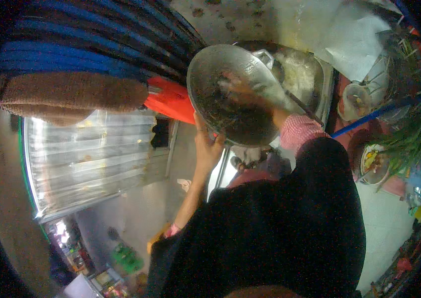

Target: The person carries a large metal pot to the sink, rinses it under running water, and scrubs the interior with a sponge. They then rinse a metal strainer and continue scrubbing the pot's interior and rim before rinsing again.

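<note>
A large metal wok (218, 61) is tilted up over the edge of a metal sink (327, 85). My left hand (208, 145) grips the wok's lower left rim, thumb and fingers on either side of it. Inside the bowl, my right hand (238, 87) is blurred against the dark inner surface. Whether its fingers hold anything cannot be made out. A looped metal handle (264, 57) shows at the wok's upper right rim. Behind the wok, the sink's basin looks wet and partly pale.
Right of the sink stand a clear plastic container (357, 100), a bowl of food (374, 164) and leafy greens (413, 145), with a blue pole (366, 119) between. A brown towel (76, 93) and a red item (169, 100) hang at left, near a curtain (95, 160).
</note>
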The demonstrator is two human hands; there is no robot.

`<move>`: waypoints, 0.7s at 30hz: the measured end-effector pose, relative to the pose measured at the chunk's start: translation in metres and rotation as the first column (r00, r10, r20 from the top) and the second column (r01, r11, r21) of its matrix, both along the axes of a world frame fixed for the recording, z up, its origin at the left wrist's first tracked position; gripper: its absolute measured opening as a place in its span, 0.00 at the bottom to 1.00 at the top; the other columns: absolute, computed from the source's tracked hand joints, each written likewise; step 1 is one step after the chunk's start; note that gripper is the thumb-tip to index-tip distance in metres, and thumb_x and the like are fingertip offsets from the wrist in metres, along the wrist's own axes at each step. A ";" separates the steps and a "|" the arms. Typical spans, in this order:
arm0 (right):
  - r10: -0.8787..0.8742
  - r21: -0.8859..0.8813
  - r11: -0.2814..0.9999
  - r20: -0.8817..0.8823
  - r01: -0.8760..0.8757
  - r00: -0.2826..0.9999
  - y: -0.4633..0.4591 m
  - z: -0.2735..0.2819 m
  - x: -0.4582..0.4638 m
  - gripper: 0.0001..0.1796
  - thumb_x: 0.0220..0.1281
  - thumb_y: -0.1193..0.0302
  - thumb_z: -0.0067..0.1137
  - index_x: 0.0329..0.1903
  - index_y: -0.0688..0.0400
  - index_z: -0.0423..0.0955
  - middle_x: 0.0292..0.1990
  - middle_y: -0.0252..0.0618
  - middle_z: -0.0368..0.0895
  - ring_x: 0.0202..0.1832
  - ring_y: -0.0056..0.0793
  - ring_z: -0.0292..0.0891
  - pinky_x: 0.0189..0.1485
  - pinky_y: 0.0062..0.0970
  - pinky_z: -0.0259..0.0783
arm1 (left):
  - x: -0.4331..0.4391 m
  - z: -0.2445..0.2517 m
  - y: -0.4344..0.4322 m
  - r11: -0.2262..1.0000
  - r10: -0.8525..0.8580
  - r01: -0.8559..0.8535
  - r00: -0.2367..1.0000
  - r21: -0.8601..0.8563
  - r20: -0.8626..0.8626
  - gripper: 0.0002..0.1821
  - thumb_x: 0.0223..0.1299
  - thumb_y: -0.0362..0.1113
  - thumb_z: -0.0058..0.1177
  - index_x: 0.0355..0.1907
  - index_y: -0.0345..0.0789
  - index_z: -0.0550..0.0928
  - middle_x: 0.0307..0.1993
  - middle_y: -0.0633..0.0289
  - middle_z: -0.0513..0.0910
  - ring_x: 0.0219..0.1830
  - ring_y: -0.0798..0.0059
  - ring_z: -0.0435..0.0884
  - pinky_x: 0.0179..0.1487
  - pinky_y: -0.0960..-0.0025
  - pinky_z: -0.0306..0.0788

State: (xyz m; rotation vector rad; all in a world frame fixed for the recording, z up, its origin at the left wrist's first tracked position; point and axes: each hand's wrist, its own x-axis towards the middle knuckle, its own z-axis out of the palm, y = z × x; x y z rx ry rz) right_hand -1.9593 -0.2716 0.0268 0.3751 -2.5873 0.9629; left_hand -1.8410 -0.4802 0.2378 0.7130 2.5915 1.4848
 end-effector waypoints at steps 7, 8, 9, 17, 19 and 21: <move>-0.501 -0.367 0.794 0.055 0.484 0.864 -0.049 0.058 -0.026 0.31 0.67 0.61 0.46 0.70 0.56 0.55 0.70 0.57 0.49 0.72 0.57 0.43 0.71 0.51 0.43 | -0.002 0.002 -0.009 0.998 -0.061 0.060 0.993 0.017 0.099 0.50 0.48 0.23 0.47 0.72 0.31 0.36 0.65 0.38 0.63 0.62 0.56 0.71 0.60 0.66 0.67; -0.340 -0.519 0.821 -0.108 0.239 0.934 -0.076 0.066 -0.022 0.30 0.68 0.61 0.46 0.70 0.57 0.55 0.70 0.55 0.49 0.72 0.57 0.43 0.71 0.49 0.42 | -0.005 0.002 -0.010 0.998 -0.058 0.059 0.998 -0.024 0.035 0.51 0.47 0.23 0.48 0.72 0.31 0.36 0.65 0.39 0.63 0.63 0.56 0.70 0.61 0.66 0.66; -0.230 -0.518 0.851 -0.219 0.087 0.948 -0.093 0.069 -0.010 0.30 0.68 0.62 0.46 0.69 0.56 0.55 0.70 0.54 0.49 0.72 0.56 0.43 0.71 0.49 0.42 | -0.009 0.002 -0.011 0.996 -0.043 0.043 0.999 -0.082 -0.006 0.51 0.47 0.22 0.48 0.72 0.31 0.36 0.66 0.39 0.62 0.63 0.56 0.69 0.61 0.66 0.65; -0.395 0.020 0.919 0.056 0.394 0.917 -0.043 0.027 0.046 0.27 0.67 0.63 0.47 0.68 0.51 0.58 0.70 0.52 0.50 0.72 0.55 0.43 0.71 0.51 0.43 | 0.003 -0.006 -0.041 0.999 0.016 -0.025 0.974 0.040 0.224 0.52 0.46 0.24 0.50 0.72 0.30 0.37 0.71 0.43 0.51 0.72 0.62 0.53 0.69 0.67 0.54; -0.447 0.000 0.894 0.036 0.447 0.894 -0.056 0.028 0.042 0.28 0.67 0.62 0.48 0.68 0.50 0.58 0.70 0.53 0.50 0.72 0.57 0.42 0.70 0.53 0.44 | 0.001 -0.010 -0.042 0.996 -0.029 0.018 0.990 0.082 0.139 0.52 0.46 0.26 0.51 0.72 0.29 0.37 0.71 0.42 0.52 0.72 0.61 0.53 0.69 0.67 0.52; -0.174 -0.228 0.958 0.013 0.172 0.985 -0.080 0.035 0.049 0.28 0.67 0.62 0.49 0.68 0.49 0.58 0.69 0.54 0.49 0.71 0.59 0.43 0.68 0.55 0.46 | -0.001 -0.012 -0.043 0.996 -0.045 0.036 0.992 0.078 0.118 0.52 0.46 0.25 0.50 0.72 0.29 0.37 0.71 0.42 0.53 0.72 0.60 0.54 0.70 0.67 0.52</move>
